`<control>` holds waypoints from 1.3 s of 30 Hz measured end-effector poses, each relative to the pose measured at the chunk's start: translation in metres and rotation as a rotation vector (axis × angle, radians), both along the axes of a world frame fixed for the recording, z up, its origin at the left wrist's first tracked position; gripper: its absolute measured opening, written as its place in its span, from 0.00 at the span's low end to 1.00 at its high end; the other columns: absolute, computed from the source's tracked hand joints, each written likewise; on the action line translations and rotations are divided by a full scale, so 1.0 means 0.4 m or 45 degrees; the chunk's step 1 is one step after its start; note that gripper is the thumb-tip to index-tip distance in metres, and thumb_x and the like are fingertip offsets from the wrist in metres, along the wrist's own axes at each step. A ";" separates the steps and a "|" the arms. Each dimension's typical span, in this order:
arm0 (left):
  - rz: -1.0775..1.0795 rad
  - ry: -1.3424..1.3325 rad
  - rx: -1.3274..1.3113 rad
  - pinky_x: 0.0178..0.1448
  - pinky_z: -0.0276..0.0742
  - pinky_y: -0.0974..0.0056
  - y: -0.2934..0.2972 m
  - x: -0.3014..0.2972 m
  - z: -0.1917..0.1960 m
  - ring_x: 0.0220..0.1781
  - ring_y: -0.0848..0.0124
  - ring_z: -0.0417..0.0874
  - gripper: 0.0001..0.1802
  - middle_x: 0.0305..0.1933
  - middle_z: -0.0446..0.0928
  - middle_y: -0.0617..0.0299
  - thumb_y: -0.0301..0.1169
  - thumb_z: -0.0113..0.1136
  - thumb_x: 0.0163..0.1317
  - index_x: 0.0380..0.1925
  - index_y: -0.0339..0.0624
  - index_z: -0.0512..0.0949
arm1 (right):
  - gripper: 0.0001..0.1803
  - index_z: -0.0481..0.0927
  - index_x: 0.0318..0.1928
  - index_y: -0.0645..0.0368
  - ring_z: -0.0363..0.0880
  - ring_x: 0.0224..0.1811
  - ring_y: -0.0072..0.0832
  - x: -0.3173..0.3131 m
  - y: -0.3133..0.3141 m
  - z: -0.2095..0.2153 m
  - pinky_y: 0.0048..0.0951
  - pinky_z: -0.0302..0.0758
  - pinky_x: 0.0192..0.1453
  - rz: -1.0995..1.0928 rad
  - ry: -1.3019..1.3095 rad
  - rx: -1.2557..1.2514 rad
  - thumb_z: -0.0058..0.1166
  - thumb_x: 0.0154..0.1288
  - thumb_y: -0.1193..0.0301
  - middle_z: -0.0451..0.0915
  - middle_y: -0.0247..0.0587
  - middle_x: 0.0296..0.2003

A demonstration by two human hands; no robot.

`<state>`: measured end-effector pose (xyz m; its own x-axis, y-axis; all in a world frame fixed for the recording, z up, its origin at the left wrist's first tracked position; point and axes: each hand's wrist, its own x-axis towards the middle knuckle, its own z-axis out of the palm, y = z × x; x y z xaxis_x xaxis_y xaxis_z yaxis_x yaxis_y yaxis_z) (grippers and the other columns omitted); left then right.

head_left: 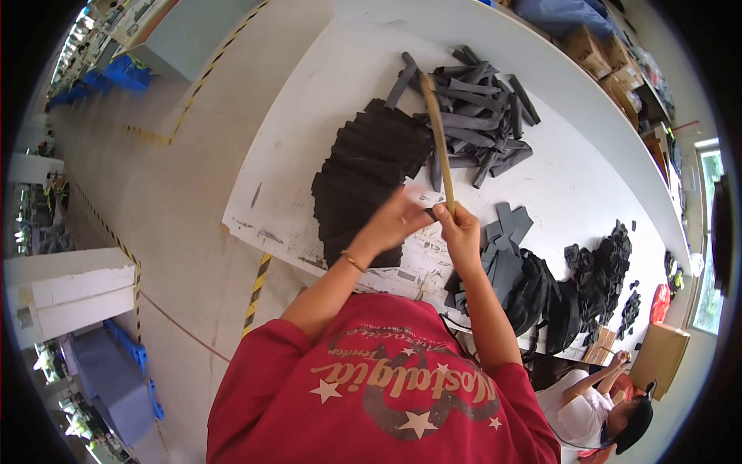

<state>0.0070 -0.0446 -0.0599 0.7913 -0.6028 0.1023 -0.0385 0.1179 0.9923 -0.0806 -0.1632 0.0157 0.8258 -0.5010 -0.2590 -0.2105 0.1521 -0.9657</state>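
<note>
Two hands, yours, above the near part of the white worktable (282, 135). Right hand (461, 230): closed around the lower end of a wooden stick (441, 143), which points toward the far edge. Left hand (396, 220): fingers blurred beside it; whether they grip, you cannot tell from this view. One small dark piece (430, 213) shows between your hands.

Progress, by judgement: partway. One loose pile of dark rolled tubes (479, 116), toward the far edge, looks like finished work. One overlapping stack of flat black strips (363, 174), reaching the near edge by the left corner, looks like work left; the pictures do not prove that order.

Surface: white, scuffed and dark-marked along your near edge. Rightward along that edge: flat dark-grey pieces (502, 240), then black fabric bundles (529, 290); beyond them, a heap of small black pieces (603, 263).

Room: one co-worker (580, 410) in white, off the table's right end; cardboard boxes (591, 50) behind the far edge; one window (707, 232) at far right; pale floor (178, 247) to your left, with yellow-and-black tape (259, 294); blue bins (127, 73) beyond.
</note>
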 end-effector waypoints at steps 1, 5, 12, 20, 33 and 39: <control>-0.392 0.271 0.197 0.25 0.72 0.68 0.001 -0.024 0.050 0.19 0.76 0.73 0.18 0.21 0.73 0.63 0.43 0.48 0.70 0.39 0.36 0.73 | 0.13 0.79 0.32 0.63 0.63 0.24 0.13 0.016 -0.016 -0.001 0.19 0.61 0.27 -0.015 0.023 -0.263 0.57 0.66 0.65 0.70 0.24 0.20; -0.518 0.816 0.073 0.22 0.69 0.70 0.030 -0.143 0.093 0.14 0.78 0.67 0.18 0.15 0.69 0.65 0.41 0.43 0.73 0.31 0.39 0.72 | 0.15 0.78 0.32 0.63 0.57 0.24 0.12 0.089 -0.118 0.060 0.18 0.56 0.26 -0.355 -0.045 -0.405 0.54 0.69 0.62 0.64 0.21 0.21; 0.196 -0.289 0.512 0.37 0.74 0.59 0.117 -0.125 -0.001 0.28 0.57 0.75 0.08 0.23 0.71 0.57 0.32 0.56 0.62 0.32 0.40 0.71 | 0.20 0.74 0.46 0.67 0.67 0.24 0.19 0.179 -0.340 0.122 0.24 0.66 0.28 -0.479 -0.083 -0.807 0.49 0.70 0.59 0.71 0.31 0.22; 0.059 -0.534 0.802 0.42 0.73 0.62 0.147 0.009 -0.080 0.37 0.64 0.75 0.06 0.28 0.74 0.64 0.27 0.67 0.49 0.25 0.42 0.79 | 0.09 0.78 0.41 0.61 0.76 0.26 0.34 -0.138 -0.258 -0.024 0.31 0.71 0.33 0.380 0.392 -0.782 0.49 0.67 0.70 0.75 0.48 0.24; -0.044 -0.413 0.597 0.41 0.72 0.65 0.151 0.060 0.006 0.35 0.69 0.74 0.06 0.28 0.77 0.67 0.26 0.70 0.45 0.25 0.43 0.82 | 0.08 0.80 0.40 0.60 0.79 0.31 0.45 -0.261 -0.281 0.024 0.37 0.73 0.35 0.646 0.385 -1.109 0.51 0.64 0.70 0.79 0.47 0.29; -0.042 -0.444 0.618 0.42 0.71 0.64 0.156 0.061 0.007 0.35 0.67 0.73 0.06 0.27 0.76 0.66 0.26 0.69 0.45 0.25 0.43 0.82 | 0.08 0.81 0.40 0.61 0.79 0.31 0.44 -0.249 -0.274 0.054 0.35 0.74 0.36 0.582 0.371 -1.052 0.53 0.63 0.72 0.80 0.48 0.29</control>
<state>0.0314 0.0179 -0.0573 0.7404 -0.6695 0.0593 -0.3757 -0.3391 0.8625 -0.1802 -0.2727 0.0373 0.9443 -0.2648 -0.1952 -0.3275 -0.7015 -0.6329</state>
